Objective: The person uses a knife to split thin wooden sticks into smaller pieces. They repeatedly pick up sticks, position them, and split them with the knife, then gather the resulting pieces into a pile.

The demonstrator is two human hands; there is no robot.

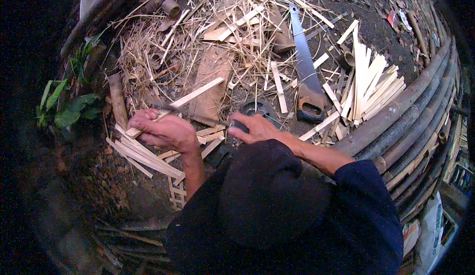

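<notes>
My left hand (pixel 166 130) is closed around a pale split bamboo strip (pixel 197 93), which slants up to the right over a brown wooden block (pixel 212 79). My right hand (pixel 258 128) grips the dark handle of a knife (pixel 202 118). Its blade reaches left toward my left hand and lies against or just over the strip; I cannot tell whether it is cutting in. Under my left hand lies a small pile of pale strips (pixel 143 155). More short pieces (pixel 210 137) sit between my two wrists.
A handsaw (pixel 303 57) lies on the soil at right centre. Beyond it is a fanned bundle of strips (pixel 373 84), bordered by long bamboo poles (pixel 396 119). Shavings (pixel 143 60) cover the ground ahead. Green leaves (pixel 71 109) grow at left.
</notes>
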